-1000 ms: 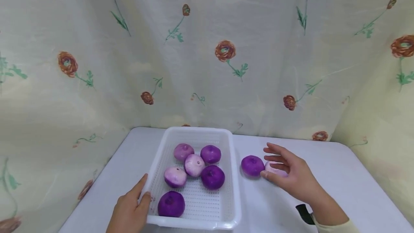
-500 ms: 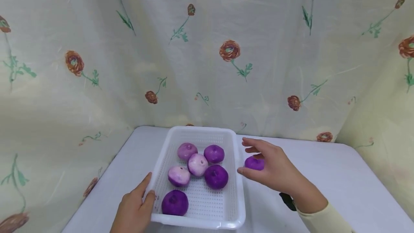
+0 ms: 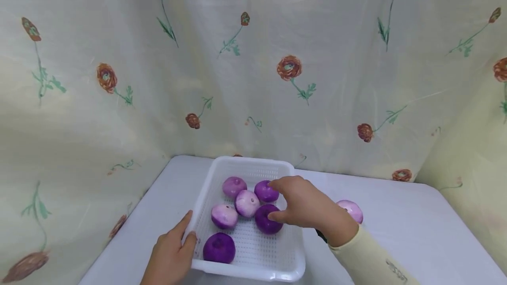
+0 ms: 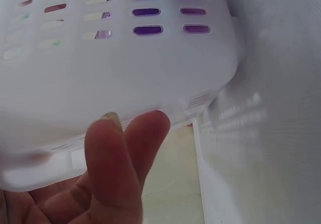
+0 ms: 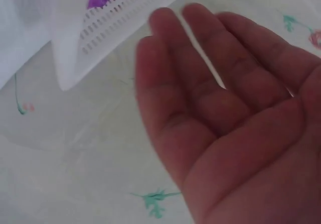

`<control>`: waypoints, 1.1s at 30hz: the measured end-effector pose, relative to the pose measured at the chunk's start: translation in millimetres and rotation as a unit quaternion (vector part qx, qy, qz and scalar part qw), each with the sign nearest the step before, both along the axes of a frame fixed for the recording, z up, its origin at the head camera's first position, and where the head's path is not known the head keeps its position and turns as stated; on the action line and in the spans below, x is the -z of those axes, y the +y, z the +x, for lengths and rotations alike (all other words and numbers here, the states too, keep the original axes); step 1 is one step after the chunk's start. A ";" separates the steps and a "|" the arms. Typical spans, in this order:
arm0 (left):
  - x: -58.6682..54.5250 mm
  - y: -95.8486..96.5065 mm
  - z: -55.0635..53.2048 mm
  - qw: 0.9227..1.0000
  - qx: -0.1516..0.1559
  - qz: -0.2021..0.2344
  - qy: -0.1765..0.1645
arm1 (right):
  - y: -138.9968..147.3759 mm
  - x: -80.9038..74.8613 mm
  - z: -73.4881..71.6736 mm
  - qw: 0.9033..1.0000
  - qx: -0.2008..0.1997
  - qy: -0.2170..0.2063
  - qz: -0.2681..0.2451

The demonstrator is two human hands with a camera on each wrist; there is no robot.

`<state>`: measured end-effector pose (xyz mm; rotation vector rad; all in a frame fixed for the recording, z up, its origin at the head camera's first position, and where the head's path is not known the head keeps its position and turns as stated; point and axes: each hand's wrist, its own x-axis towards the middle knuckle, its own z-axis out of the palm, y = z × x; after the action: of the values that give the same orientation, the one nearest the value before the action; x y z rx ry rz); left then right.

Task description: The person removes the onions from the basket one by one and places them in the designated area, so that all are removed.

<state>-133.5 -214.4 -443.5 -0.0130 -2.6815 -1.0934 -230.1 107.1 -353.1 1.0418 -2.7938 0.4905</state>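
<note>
A white plastic basket [image 3: 247,273] holds several purple onions, including a dark onion [image 3: 219,248] near its front left corner and a pale onion [image 3: 247,203] in the middle. My left hand [image 3: 170,250] grips the basket's left wall; in the left wrist view its fingers [image 4: 113,158] press against the slotted wall. My right hand [image 3: 303,201] hangs over the basket's right side, thumb and fingers apart and nothing between them. Its fingers overlap the right-hand onions [image 3: 268,220] in the head view. The right wrist view shows an empty palm [image 5: 256,148].
A pale purple onion [image 3: 350,211] lies on the white table [image 3: 412,223], right of the basket and partly behind my right wrist. A flower-patterned curtain [image 3: 253,78] stands behind the table and along both sides.
My right hand has moved left from above the table onions to over the basket's right side. It now hides the dark table onion. My left hand keeps its grip; the view has shifted slightly.
</note>
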 end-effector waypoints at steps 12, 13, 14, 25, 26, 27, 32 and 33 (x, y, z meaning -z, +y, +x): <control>0.3 -0.3 1.3 1.000 -0.007 0.011 0.005 | -43.6 5.0 -20.9 0.976 -0.007 0.045 0.215; -0.2 -0.4 1.6 1.000 -0.007 0.010 0.006 | -45.1 4.9 -23.3 0.973 -0.016 0.041 0.227; -0.6 -0.6 1.6 1.000 -0.010 0.013 0.005 | -46.4 4.9 -26.1 0.970 -0.028 0.038 0.239; -2.2 -4.5 -1.2 1.000 -0.018 0.020 -0.011 | -43.2 11.8 -60.4 0.952 -0.174 -0.017 0.253; -2.3 -4.1 -1.4 1.000 -0.017 0.020 -0.009 | -41.8 12.9 -62.6 0.950 -0.185 -0.021 0.250; -2.3 -3.6 -1.4 1.000 -0.016 0.020 -0.007 | -40.8 13.8 -64.6 0.949 -0.194 -0.027 0.248; 0.7 -4.7 -1.5 1.000 -0.014 0.023 0.007 | -41.9 17.8 -77.3 0.943 -0.209 -0.062 0.253; 1.2 -5.6 -1.8 1.000 -0.016 0.024 0.010 | -43.8 17.4 -80.4 0.942 -0.206 -0.069 0.255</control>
<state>-135.3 -220.0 -444.6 0.0271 -2.6280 -1.1420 -310.4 63.3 -370.5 1.7767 -2.8940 -0.1601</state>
